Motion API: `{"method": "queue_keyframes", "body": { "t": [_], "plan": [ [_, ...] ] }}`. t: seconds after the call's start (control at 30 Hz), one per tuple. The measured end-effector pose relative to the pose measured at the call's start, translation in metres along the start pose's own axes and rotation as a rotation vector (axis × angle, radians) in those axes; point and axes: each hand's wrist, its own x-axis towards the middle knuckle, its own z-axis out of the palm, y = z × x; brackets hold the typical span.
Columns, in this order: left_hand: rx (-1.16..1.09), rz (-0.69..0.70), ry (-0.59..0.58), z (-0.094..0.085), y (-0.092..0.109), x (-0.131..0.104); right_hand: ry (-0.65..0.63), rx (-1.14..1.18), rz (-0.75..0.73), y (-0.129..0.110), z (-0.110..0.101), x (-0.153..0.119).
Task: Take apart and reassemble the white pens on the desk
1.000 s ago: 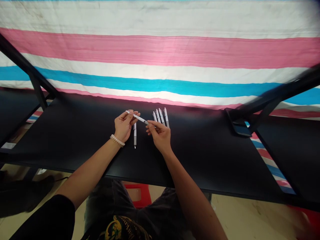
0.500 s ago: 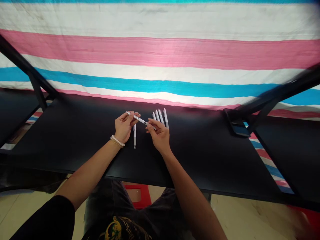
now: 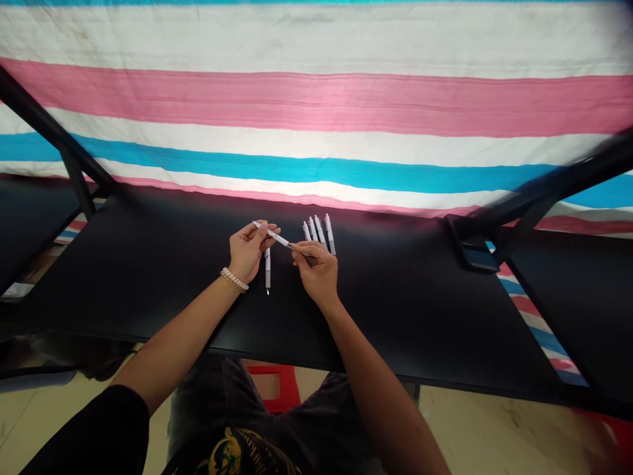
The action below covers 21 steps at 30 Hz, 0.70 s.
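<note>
Between my two hands a white pen point(image 3: 279, 238) is held at a slant above the black table point(image 3: 395, 297). My left hand point(image 3: 248, 249) pinches its upper left end, and my right hand point(image 3: 316, 269) has its fingers closed round the lower right end, hiding the tip. Just right of my left hand, a single white and grey pen point(image 3: 268, 270) lies on the table, its upper part partly hidden by the fingers. Beyond my right hand several more white pens point(image 3: 330, 232) lie side by side, some of them partly covered by that hand.
A striped sheet point(image 3: 316, 102) hangs along the table's far edge. Black metal supports stand at left point(image 3: 74, 168) and right point(image 3: 529, 218), and a dark flat object point(image 3: 477, 254) is beside the right one. A red stool point(image 3: 277, 389) shows under the near edge.
My right hand's fingers have closed further round the grey end of the held pen. My left hand keeps its hold with hardly any movement.
</note>
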Motion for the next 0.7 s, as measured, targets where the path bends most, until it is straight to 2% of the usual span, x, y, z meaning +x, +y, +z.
{"method": "queue_keyframes", "body": {
  "t": [0.27, 0.43, 0.57, 0.7],
  "plan": [
    [0.030, -0.049, -0.039, 0.000, -0.001, -0.002, -0.092, -0.288, -0.113, -0.006, -0.002, -0.001],
    [-0.075, -0.087, 0.064, -0.003, 0.006, 0.007, -0.032, -0.329, -0.124, -0.007, -0.006, -0.001],
    [-0.323, -0.253, 0.196, -0.009, 0.024, 0.016, 0.023, -0.197, -0.093, -0.013, -0.008, 0.000],
    [-0.498, -0.488, 0.156, -0.009, 0.041, 0.016, 0.029, -0.082, -0.072, -0.019, -0.008, 0.000]
  ]
}}
